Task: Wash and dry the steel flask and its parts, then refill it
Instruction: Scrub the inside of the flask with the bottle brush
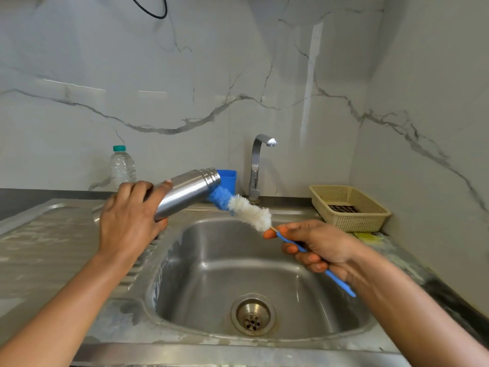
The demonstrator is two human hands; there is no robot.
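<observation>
The left hand had its fingers wrapped round the bottom end of the steel flask, thumb lying along the side. The flask was tipped over, lid off, open mouth pointing up and right toward the tap, and hung over the left edge of the sink.

The right hand was closed round the thin blue handle of a bottle brush, with the forefinger stretched up near the bristles. The brush's blue tip was touching the lower rim of the flask's mouth. The white bristles behind it were all still outside, above the basin.

The flask's neck blocked part of a blue plastic container at the back, so I only saw its right side. A clear plastic bottle with a teal cap stood behind the left hand. Left of the basin was the ribbed draining board, and the drain sat near the front.

On the right, a beige mesh basket sat on the counter with something dark in it, and a yellow thing lay just beside it. I couldn't tell what either was. The wall was marble-look tile, with a black cable looping at the top.

As for writing, I couldn't read anything on the flask or the bottle.
</observation>
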